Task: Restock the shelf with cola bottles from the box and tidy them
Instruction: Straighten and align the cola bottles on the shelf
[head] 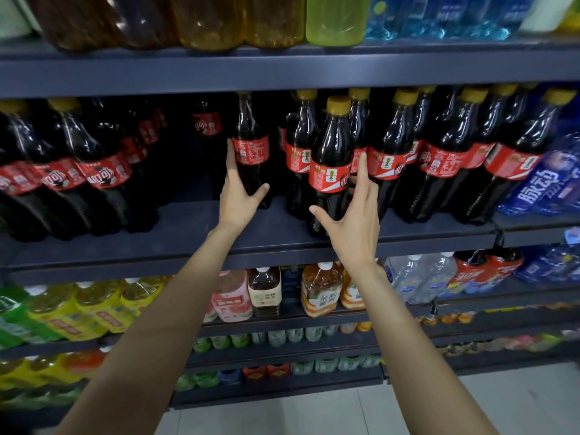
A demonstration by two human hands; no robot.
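Cola bottles: middle shelf [219,221], gap at centre. Left hand [240,191] spread wide against a lone set-back bottle [252,152]; right hand [351,215] spread wide around the front bottle [331,161]. Risk: a sideways nudge likely topples the tall neighbours.

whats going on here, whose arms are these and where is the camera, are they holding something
There is no machine here. The one picture comes from a camera worn on a person's head, looking forward and down, so the two bare arms are that person's own. They stand at a dark shop shelf lined with cola bottles with red labels. The left hand has straight fingers against the side of one cola bottle that stands apart in a gap. The right hand is spread open at the front cola bottle; whether it touches is unclear. Neither hand grips anything. Other drinks fill the shelves above and below.
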